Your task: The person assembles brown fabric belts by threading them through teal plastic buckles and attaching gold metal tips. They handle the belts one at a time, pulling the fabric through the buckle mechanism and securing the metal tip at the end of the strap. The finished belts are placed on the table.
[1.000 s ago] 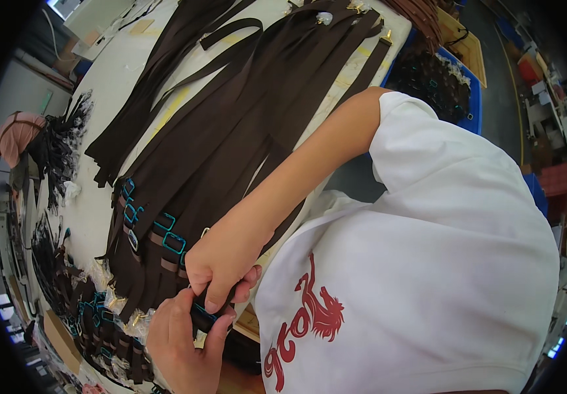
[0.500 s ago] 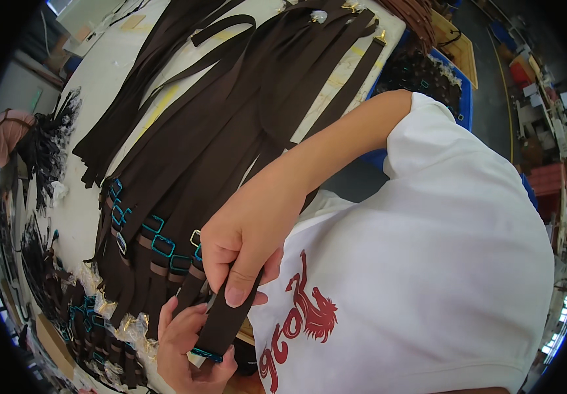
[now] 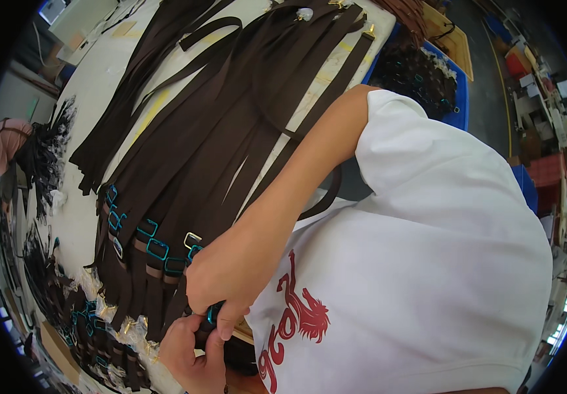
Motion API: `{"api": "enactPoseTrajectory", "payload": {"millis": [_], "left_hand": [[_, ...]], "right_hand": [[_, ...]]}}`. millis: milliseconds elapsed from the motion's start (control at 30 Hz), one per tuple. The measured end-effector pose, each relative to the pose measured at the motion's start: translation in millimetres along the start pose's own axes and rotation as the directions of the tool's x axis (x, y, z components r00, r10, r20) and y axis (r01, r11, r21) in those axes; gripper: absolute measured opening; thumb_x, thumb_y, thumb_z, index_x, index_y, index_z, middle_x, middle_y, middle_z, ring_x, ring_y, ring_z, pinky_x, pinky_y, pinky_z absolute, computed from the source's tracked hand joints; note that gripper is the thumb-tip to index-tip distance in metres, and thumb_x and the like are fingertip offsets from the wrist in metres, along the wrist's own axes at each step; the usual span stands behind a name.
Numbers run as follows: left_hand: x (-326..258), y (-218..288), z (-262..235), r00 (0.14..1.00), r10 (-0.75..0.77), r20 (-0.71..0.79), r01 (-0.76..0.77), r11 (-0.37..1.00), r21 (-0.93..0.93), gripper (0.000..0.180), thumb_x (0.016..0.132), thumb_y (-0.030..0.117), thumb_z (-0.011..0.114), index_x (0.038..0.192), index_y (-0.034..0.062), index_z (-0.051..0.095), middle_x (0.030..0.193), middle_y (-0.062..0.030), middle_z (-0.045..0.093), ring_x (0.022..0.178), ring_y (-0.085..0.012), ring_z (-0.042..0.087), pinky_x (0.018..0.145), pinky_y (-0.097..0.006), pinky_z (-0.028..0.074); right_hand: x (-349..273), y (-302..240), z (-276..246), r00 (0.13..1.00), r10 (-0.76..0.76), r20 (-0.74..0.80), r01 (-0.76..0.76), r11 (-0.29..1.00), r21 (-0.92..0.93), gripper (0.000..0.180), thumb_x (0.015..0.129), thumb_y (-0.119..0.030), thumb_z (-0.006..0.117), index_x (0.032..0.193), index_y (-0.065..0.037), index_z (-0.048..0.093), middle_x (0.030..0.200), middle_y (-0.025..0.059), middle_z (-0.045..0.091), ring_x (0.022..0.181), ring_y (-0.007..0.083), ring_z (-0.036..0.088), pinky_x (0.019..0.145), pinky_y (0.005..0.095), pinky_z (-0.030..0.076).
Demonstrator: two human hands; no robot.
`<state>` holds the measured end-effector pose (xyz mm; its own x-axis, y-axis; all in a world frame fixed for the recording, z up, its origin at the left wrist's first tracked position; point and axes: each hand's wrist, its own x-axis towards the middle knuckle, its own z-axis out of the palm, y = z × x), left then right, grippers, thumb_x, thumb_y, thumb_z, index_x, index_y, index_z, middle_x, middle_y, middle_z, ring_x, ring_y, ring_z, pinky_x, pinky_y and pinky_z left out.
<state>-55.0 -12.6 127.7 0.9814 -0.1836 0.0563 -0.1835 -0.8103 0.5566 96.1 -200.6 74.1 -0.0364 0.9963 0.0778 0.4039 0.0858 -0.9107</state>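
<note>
My right hand (image 3: 228, 272) reaches down from the upper right, its fingers and thumb closed around a dark brown strap with a teal metal buckle (image 3: 212, 314). Just below, my left hand (image 3: 195, 354) pinches the same strap between thumb and fingers. Most of that strap is hidden by the hands. A curved length of brown strap (image 3: 326, 202) hangs beside my right forearm. Under and beyond the hands, many dark brown straps (image 3: 211, 151) lie lengthwise over the pale table. Several teal buckles (image 3: 157, 249) and one pale metal buckle (image 3: 193, 240) sit in a row near their ends.
The pale table (image 3: 93, 85) carries another pile of buckled straps with plastic-wrapped clasps (image 3: 136, 331) at lower left. Black strips (image 3: 50, 151) hang at the far left edge. A blue crate (image 3: 461, 108) of straps and a yellow bin (image 3: 451, 39) stand at upper right.
My right hand has moved down toward my left hand. The strap end stretched between them is now bunched up, with the teal buckle showing between the fingers. A strap loop now shows beside my forearm.
</note>
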Motion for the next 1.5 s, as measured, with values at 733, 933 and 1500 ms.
{"api": "enactPoseTrajectory", "payload": {"millis": [733,933,1500], "left_hand": [[-19.4,-34.2,-11.3,0.995,-0.097,0.031,0.102,0.953,-0.285,0.02,0.094,0.001,0.067,0.112,-0.0063,0.072,0.078,-0.0057,0.068,0.064,-0.0113,0.056,0.056,-0.03,0.044],[-1.1,-0.8,4.1,0.993,-0.107,0.045,0.109,0.993,-0.044,0.015,0.1,0.008,0.067,0.11,-0.0002,0.075,0.08,-0.0101,0.071,0.064,-0.0204,0.065,0.06,-0.031,0.05],[-7.8,-2.9,50.9,0.956,-0.16,-0.246,0.16,0.987,-0.023,0.024,0.098,0.013,0.074,0.109,-0.0073,0.067,0.083,-0.0101,0.068,0.064,-0.0179,0.061,0.059,-0.032,0.046]], "right_hand": [[-26.2,4.7,-19.1,0.992,0.017,-0.126,-0.015,1.0,0.02,0.031,0.096,-0.028,0.066,0.081,-0.002,0.074,0.071,0.0073,0.072,0.066,0.0168,0.069,0.067,0.0339,0.057],[-19.6,15.0,1.5,0.939,-0.281,-0.2,0.156,0.864,-0.479,0.03,0.101,-0.029,0.063,0.093,0.0,0.066,0.08,0.0124,0.07,0.073,0.0352,0.07,0.064,0.0448,0.054],[-7.0,17.0,14.4,0.922,-0.225,-0.314,-0.019,0.785,-0.619,0.035,0.094,-0.035,0.071,0.074,-0.007,0.072,0.065,0.0053,0.07,0.06,0.0268,0.068,0.054,0.0388,0.051]]}}
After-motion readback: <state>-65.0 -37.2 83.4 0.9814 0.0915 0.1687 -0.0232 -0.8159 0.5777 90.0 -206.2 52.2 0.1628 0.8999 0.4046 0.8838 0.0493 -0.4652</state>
